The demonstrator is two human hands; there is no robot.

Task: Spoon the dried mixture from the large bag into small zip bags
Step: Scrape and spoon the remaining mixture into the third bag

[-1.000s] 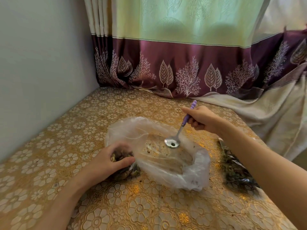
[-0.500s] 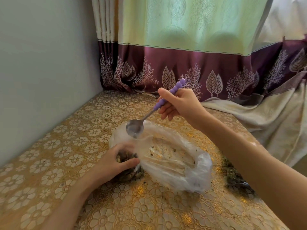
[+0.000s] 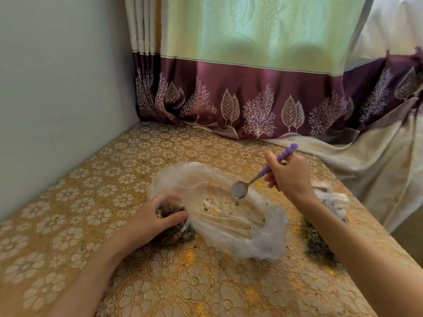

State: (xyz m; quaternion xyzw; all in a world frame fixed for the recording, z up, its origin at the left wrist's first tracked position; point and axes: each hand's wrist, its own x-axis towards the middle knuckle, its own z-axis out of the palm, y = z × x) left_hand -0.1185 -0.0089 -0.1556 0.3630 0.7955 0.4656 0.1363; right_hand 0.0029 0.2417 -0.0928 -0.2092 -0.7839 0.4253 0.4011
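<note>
Clear plastic of the large bag (image 3: 229, 216) lay slumped mid-tabletop (image 3: 68, 202) – left hand (image 3: 151, 219), at its nine o'clock, clamped round a small zip bag (image 3: 176, 232) to steady it, while right hand (image 3: 289, 177) pinched the spoon (image 3: 239, 192) – apparently empty – over the mouth.

Plain pale grey-blue wall (image 3: 57, 88) on the left, meeting the curtain (image 3: 263, 42) at the back corner. Curtain: pale green upper part w/ daylight glowing thru it, thin dark stripe, then a deep purple band (image 3: 251, 88) w/ white branch & leaf motifs. Narrow pleats at its left edge. Bottom hem, cream-coloured, drapes onto the surface (image 3: 91, 213) at right. Surface covered w/ a gold cloth, embossed white flower pattern, glossy in spots.
</note>
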